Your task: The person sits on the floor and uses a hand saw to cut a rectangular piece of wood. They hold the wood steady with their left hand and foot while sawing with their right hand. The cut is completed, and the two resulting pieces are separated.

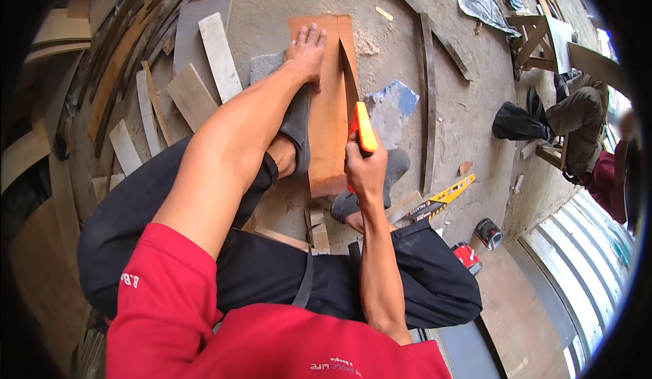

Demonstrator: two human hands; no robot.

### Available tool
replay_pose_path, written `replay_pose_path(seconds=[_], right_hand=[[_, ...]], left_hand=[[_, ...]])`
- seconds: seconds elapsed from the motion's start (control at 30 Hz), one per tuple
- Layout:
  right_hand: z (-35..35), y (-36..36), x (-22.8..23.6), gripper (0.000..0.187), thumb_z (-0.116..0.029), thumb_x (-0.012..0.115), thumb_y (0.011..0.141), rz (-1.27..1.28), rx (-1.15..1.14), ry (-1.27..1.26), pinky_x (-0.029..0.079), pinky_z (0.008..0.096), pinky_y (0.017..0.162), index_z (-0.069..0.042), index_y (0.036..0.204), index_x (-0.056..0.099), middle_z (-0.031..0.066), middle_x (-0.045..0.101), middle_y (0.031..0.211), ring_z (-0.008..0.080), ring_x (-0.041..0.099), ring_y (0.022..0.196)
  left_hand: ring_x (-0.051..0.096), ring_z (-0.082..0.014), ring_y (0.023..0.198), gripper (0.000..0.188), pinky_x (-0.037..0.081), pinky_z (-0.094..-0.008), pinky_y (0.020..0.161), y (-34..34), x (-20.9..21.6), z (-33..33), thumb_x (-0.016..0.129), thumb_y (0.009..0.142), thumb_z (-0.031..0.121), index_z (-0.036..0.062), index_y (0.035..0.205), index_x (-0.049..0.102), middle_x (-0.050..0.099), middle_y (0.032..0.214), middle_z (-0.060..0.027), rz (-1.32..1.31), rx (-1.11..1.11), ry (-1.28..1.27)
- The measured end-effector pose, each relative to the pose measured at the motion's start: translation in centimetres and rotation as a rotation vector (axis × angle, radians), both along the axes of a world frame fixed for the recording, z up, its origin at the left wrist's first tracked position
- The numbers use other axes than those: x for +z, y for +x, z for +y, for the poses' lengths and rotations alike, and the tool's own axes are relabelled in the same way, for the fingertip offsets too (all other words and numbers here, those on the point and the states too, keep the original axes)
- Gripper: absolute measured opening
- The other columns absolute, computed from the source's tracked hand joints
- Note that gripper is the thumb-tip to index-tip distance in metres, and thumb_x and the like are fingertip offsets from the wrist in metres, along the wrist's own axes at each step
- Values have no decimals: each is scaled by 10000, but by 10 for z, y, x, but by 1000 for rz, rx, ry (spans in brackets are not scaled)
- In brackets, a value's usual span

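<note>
A reddish-brown wooden board (324, 134) lies lengthwise in front of me, raised off the ground on wood pieces. My left hand (307, 54) presses flat on its far left part, fingers stretched out. Closed around the orange-yellow handle of a handsaw (365, 129) is my right hand (367, 170). The saw's dark blade runs away from me along the board's right side, in a cut line reaching toward the far end. My left foot in a dark clog (297, 129) rests against the board's left edge. The other clog (394, 172) is to the right of the board.
Wooden offcuts (221, 56) and long curved strips (129, 46) crowd the left. Dark wooden strips (428, 100) lie on the ground to the right. Nearer are a yellow-and-black saw-shaped item (445, 197), a can (489, 233) and a red object (467, 258). Another person (581, 117) sits at far right.
</note>
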State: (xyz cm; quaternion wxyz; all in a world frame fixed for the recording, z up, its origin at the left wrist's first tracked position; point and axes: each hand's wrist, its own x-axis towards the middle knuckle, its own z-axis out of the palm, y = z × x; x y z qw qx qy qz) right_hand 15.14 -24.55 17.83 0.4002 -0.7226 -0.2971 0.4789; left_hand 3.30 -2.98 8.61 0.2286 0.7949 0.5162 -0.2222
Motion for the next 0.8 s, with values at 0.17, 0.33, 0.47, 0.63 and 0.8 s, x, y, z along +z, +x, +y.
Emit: replay_pose_path(seconds=[0.17, 0.33, 0.47, 0.63, 0.8], right_hand=[[-47, -7, 33, 82, -23, 576, 873, 32, 27, 38, 477, 297, 717, 21, 943, 583, 50, 590, 808, 137, 562, 756], [2, -1, -25, 104, -70, 627, 850, -69, 22, 15, 492, 356, 687, 8, 907, 592, 143, 620, 792, 247, 605, 706], [-12, -8, 28, 105, -65, 628, 839, -172, 15, 68, 500, 367, 690, 4, 906, 585, 143, 602, 737, 254, 607, 690], [-54, -22, 36, 204, -62, 654, 811, -165, 55, 89, 523, 384, 629, 24, 982, 583, 211, 615, 722, 362, 654, 646], [-10, -28, 34, 217, -81, 658, 805, -202, 42, 87, 505, 446, 652, 16, 979, 571, 253, 617, 757, 444, 647, 734]], left_hand=[[127, -392, 1517, 1442, 285, -493, 1203, -11, -9, 0, 992, 467, 333, 49, 1578, 118, 104, 1645, -206, -48, 18, 5], [139, -406, 1511, 1423, 299, -504, 1196, 4, 4, 6, 990, 477, 325, 33, 1571, 130, 116, 1636, -229, -48, -7, 13], [125, -406, 1514, 1435, 303, -505, 1194, -12, -5, 13, 992, 466, 331, 34, 1572, 128, 102, 1639, -227, -48, 4, 40], [102, -386, 1524, 1485, 241, -476, 1222, -1, -1, 7, 997, 448, 371, 63, 1585, 93, 69, 1653, -199, 1, -10, 12], [97, -401, 1520, 1474, 255, -481, 1218, -2, -6, 10, 992, 453, 349, 54, 1583, 92, 66, 1648, -217, -6, -35, 24]])
